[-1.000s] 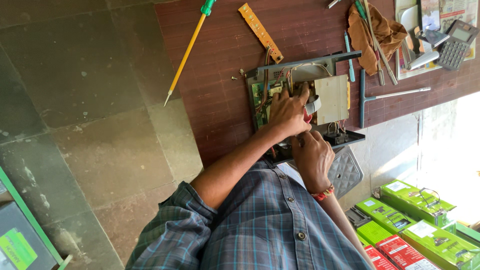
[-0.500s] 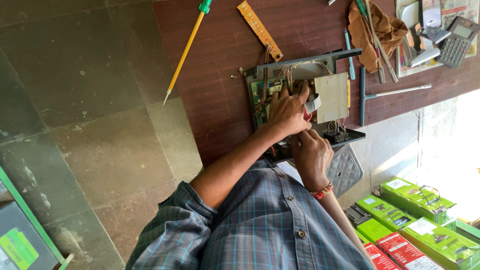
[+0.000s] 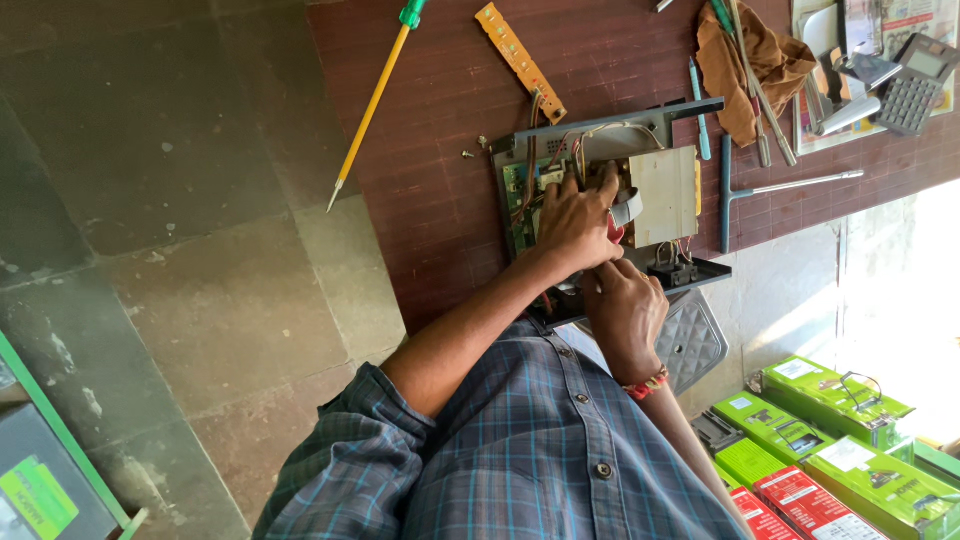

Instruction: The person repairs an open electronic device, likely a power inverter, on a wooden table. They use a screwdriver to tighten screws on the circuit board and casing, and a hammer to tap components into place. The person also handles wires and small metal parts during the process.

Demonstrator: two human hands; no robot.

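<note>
Gripping inside the opened device [image 3: 600, 190], left hand [image 3: 575, 220] and right hand [image 3: 625, 310] both curled

Bench [image 3: 430, 190] showing matt, grained dark-red wood. Opened device chassis [image 3: 610, 125] looking like dull grey painted metal. T-handled wrench [image 3: 780, 187] gleaming bare steel. Rag [image 3: 750, 70] lying as crumpled brown cloth. Screwdriver [image 3: 372, 100] shaft appearing smooth yellow plastic.

A yellow screwdriver [image 3: 372, 100] lay left of the brown cloth [image 3: 752, 62]; a calculator [image 3: 915, 85] right of it; green boxes [image 3: 830, 400] well below.
</note>
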